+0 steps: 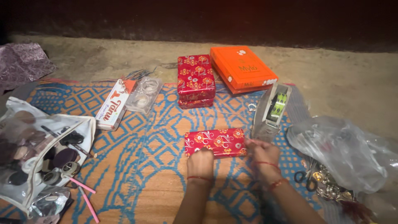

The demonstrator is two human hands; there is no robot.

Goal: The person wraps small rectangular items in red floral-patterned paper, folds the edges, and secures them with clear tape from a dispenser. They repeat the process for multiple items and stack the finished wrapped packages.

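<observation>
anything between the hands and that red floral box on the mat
Nothing visible. The left hand rests on the near edge of the red floral box, and the right hand touches its right end beside the clear tape dispenser.

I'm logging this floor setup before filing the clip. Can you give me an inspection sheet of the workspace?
Surface: orange and blue patterned mat on a bare floor.
Job's things: red floral box lying flat on the mat.
Clutter: two stacked red floral boxes, orange box, white carton, clear case, clear bangle box, open pouch of cosmetics, pink pencils, plastic bag, scissors.
Grippers: left hand on the box's near edge; right hand at its right end.
Cables: nothing seen.
Surroundings: dark wall, purple cloth at far left.
</observation>
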